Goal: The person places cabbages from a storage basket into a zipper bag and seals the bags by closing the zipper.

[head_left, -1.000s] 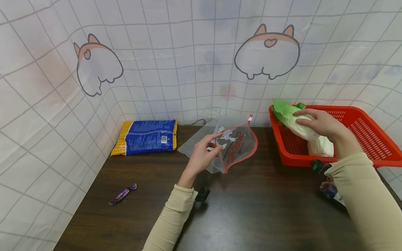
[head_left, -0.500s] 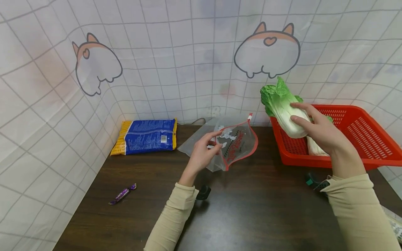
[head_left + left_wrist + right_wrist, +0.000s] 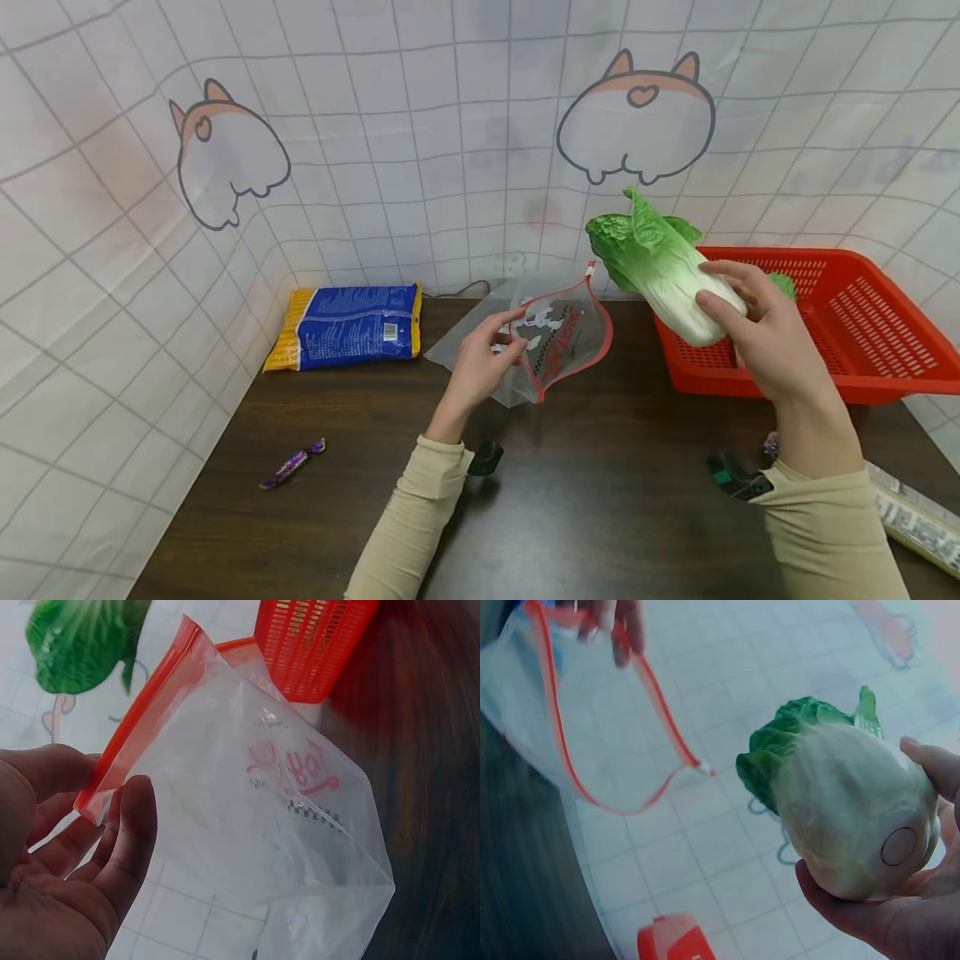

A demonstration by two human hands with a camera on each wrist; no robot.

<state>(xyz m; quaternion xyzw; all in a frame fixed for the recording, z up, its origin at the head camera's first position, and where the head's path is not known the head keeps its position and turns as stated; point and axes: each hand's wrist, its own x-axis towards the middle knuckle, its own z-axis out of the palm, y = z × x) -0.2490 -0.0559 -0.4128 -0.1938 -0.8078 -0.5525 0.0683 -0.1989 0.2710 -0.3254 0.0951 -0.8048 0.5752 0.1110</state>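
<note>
My left hand [image 3: 480, 362] pinches the red rim of a clear zip bag [image 3: 566, 346] between thumb and fingers. The bag's mouth gapes toward the right, and its red lettering shows in the left wrist view. My right hand [image 3: 772, 342] grips a Chinese cabbage [image 3: 678, 279] round its white base, leaves pointing up and left. In the right wrist view the cabbage's [image 3: 855, 802] round stem end faces the camera, apart from the bag's [image 3: 555, 712] open mouth. Its leafy end hangs just right of the bag in the head view.
A red plastic basket [image 3: 885, 312] stands at the back right, with another green-leaved thing [image 3: 782, 285] partly hidden behind my right hand. At the left lie a blue and yellow packet [image 3: 356, 327] and a purple-wrapped candy [image 3: 294, 463]. A long pale package [image 3: 918, 517] lies by my right sleeve.
My right hand has lifted the Chinese cabbage out of the red basket and carried it left, close to the bag. The left hand keeps its pinch on the bag's rim, almost unmoved.
</note>
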